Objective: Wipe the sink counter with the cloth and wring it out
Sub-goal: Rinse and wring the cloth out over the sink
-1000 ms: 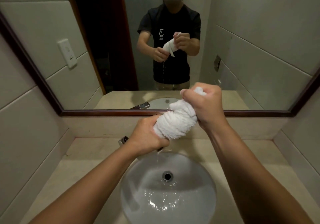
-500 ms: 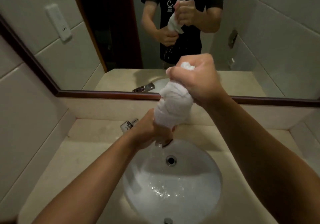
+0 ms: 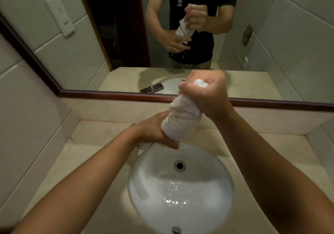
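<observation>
A white cloth (image 3: 180,123), twisted into a thick roll, hangs nearly upright over the back of the white sink basin (image 3: 153,170). My right hand (image 3: 207,96) grips its upper end in a fist, and a tuft of cloth pokes out of the top. My left hand (image 3: 153,132) holds the lower end from underneath, wet, with the thumb curled under the roll. The beige sink counter (image 3: 101,148) surrounds the basin. Water glistens in the bottom of the basin.
A mirror (image 3: 108,43) with a dark wooden frame runs along the back wall and reflects me and the chrome faucet. The real faucet is mostly hidden behind my left hand. Tiled walls close in the counter on both sides. The drain (image 3: 179,165) is open.
My right hand has turned further on the cloth and the roll is tilted more upright. The camera has dipped lower toward the basin. More water lies in the basin.
</observation>
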### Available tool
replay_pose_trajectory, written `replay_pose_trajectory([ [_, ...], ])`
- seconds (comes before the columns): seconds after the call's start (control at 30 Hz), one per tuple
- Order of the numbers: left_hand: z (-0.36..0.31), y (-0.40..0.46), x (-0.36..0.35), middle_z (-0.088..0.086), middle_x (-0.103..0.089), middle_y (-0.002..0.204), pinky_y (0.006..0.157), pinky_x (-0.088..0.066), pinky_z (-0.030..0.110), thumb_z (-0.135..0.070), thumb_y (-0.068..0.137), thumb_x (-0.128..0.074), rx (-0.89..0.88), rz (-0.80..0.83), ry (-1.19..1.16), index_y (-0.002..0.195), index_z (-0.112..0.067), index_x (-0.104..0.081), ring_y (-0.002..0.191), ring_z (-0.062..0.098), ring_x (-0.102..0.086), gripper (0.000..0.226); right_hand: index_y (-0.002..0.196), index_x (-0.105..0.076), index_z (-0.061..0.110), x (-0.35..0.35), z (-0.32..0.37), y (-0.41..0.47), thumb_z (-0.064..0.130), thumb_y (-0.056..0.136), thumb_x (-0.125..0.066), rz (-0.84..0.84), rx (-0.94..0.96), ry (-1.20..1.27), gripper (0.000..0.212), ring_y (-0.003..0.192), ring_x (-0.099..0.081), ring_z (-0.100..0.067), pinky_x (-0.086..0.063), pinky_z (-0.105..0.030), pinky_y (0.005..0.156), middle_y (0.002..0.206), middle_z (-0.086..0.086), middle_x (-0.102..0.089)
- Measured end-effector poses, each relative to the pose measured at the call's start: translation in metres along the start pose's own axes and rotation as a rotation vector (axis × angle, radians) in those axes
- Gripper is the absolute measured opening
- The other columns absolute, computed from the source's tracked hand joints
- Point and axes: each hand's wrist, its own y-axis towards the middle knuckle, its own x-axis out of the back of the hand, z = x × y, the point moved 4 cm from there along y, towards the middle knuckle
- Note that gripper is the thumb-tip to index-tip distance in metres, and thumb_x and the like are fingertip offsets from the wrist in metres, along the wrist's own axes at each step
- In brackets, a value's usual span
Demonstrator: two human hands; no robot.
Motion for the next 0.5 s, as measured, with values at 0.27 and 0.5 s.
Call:
replay_pose_trajectory([
  [0.27,-0.014,-0.006,0.006,-0.003,-0.068,0.085,0.068,-0.046,0.028,-0.022,0.063,-0.086,-0.14,-0.483,0.479,0.093,-0.013,-0.068,0.078,0.02,-0.062,0.036,0.063,-0.065,-0.008,0.01,0.023,-0.014,0.04,0.076,-0.069,0.026,-0.195,0.248,0.05,0.064,-0.057,-0.029,-0.046,-0.032,0.062,0.066,-0.029,-0.061],
  [0.5,-0.039,-0.033,0.033,0.006,-0.068,0.084,0.062,-0.044,0.031,-0.024,0.074,-0.079,-0.692,-0.802,1.3,0.094,-0.014,-0.068,0.076,0.027,-0.061,0.025,0.109,-0.071,0.002,0.031,-0.035,-0.098,0.075,0.086,-0.039,0.045,-1.117,0.582,0.083,0.091,-0.07,-0.035,-0.056,-0.047,0.08,0.111,-0.021,-0.07],
])
